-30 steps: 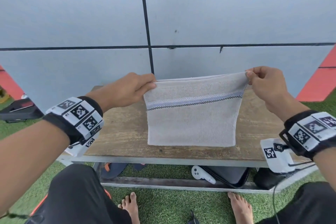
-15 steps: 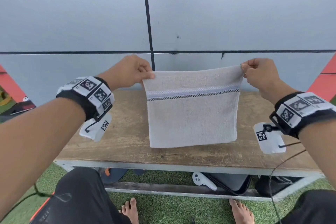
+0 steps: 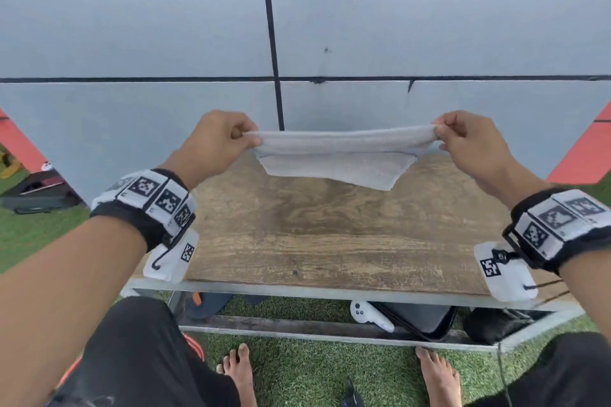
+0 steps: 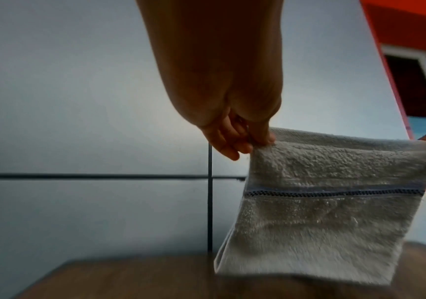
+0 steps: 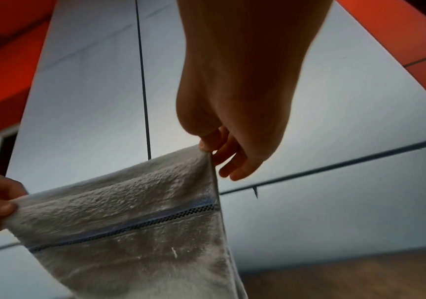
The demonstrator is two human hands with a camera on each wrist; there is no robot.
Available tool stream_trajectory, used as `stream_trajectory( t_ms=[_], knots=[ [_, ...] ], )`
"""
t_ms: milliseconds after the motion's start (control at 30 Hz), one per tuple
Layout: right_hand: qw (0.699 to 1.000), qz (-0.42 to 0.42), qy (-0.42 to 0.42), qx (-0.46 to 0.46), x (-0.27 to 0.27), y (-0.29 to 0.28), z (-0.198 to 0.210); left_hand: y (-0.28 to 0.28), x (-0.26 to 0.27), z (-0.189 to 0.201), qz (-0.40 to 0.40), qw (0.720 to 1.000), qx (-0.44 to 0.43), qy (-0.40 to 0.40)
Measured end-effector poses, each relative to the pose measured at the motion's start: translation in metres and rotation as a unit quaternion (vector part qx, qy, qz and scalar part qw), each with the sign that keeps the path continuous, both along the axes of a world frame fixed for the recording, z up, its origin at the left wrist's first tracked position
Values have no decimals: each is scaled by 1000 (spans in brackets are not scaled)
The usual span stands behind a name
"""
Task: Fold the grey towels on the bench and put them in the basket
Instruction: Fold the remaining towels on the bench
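The grey towel [image 3: 337, 155] hangs in the air above the far part of the wooden worktop [image 3: 330, 231], stretched level between both hands, its lower edge clear of the wood. In the wrist views it shows a blue band with a dark checked stripe across it [image 4: 334, 193] and a blurred lower edge. The left hand [image 3: 220, 142] pinches the towel's upper left corner between thumb and curled fingers [image 4: 263, 137]; the right hand [image 3: 469, 142] pinches the upper right corner the same way, its other fingers [image 5: 232, 161] loosely bent behind the cloth. Both wrists wear black bands with white square-patterned tags [image 3: 148, 198]. A pale grey wall [image 3: 132, 26] with dark seams stands behind the worktop, with orange-red panels [image 3: 585, 155] at the sides. Under the worktop, a white controller [image 3: 367, 315] lies on the lower rail next to a dark case [image 3: 420, 319]. Bare feet [image 3: 238, 370] rest on green turf [image 3: 314, 370].
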State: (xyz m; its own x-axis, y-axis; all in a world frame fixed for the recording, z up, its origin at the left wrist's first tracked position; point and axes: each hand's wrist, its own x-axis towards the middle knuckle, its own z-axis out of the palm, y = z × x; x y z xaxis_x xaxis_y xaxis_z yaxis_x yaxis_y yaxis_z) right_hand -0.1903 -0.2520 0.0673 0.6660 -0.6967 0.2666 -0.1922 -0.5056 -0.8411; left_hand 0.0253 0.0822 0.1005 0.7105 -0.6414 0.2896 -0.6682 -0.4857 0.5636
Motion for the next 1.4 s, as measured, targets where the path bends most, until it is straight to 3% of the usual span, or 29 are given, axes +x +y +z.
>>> stream_trajectory(
  t_ms=[133,233,333,467,633,833,1000,1067,1133,1267,1400],
  knots=[
    [968,137,212,9,-29,15,-55,23,-20,-62,-67,968,234,54],
    [906,237,349,31,-39,26,-72,31,-21,-96,-131,913,357,151],
    [864,273,415,78,-41,26,-80,30,-25,-101,-160,869,432,178],
    [863,270,419,82,-33,22,-75,26,-17,-98,-166,871,404,226],
    [889,242,363,140,-20,17,-72,19,-2,-97,-147,901,322,252],
    [853,295,387,187,-22,13,-77,14,2,-111,-171,861,365,311],
    [895,246,340,151,-13,0,-75,12,11,-108,-140,907,226,326],
    [901,242,333,136,-7,-3,-74,10,15,-105,-146,910,219,319],
    [892,261,349,122,-4,-1,-75,8,17,-106,-166,896,260,321],
    [842,322,418,109,-8,6,-78,8,14,-115,-194,850,347,346],
    [825,330,448,93,-13,3,-84,7,11,-118,-191,848,361,339]
  ],
)
